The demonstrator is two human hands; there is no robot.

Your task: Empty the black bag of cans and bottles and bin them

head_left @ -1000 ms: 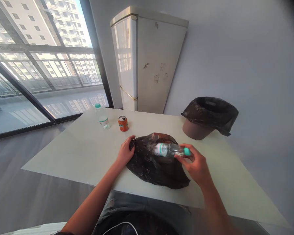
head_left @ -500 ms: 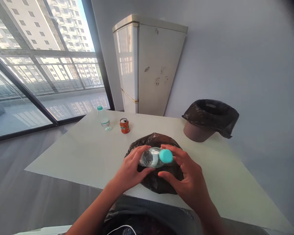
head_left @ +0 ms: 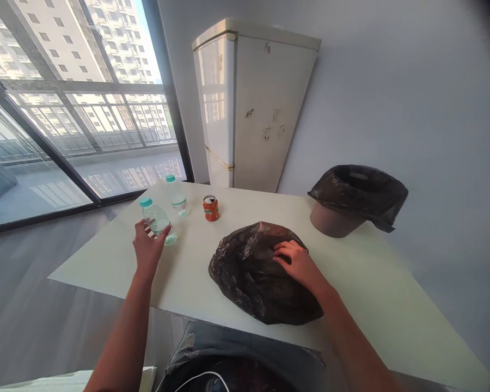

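Note:
On the left, my left hand (head_left: 149,245) is wrapped round a clear plastic bottle (head_left: 158,222) with a turquoise cap, which stands upright or nearly so at the table. A similar capped bottle (head_left: 177,197) is just behind it, and an orange-red drink can (head_left: 210,209) with its top opened stands to the right. In front of me lies a bulging black plastic bag (head_left: 257,277). Over its right side is my right hand (head_left: 298,264), fingers loosely bent and thumb apart, with nothing seen in them; whether the fingertips touch the bag I cannot tell.
A brown bin (head_left: 335,219) lined with a black bag stands at the back right of the white table (head_left: 188,267). Behind the table are a white fridge (head_left: 269,109) and a wall. Large windows (head_left: 85,114) fill the left side.
The bottle has moved from above the black bag to the table's left side in my left hand. My right hand has let go of it and stays over the bag.

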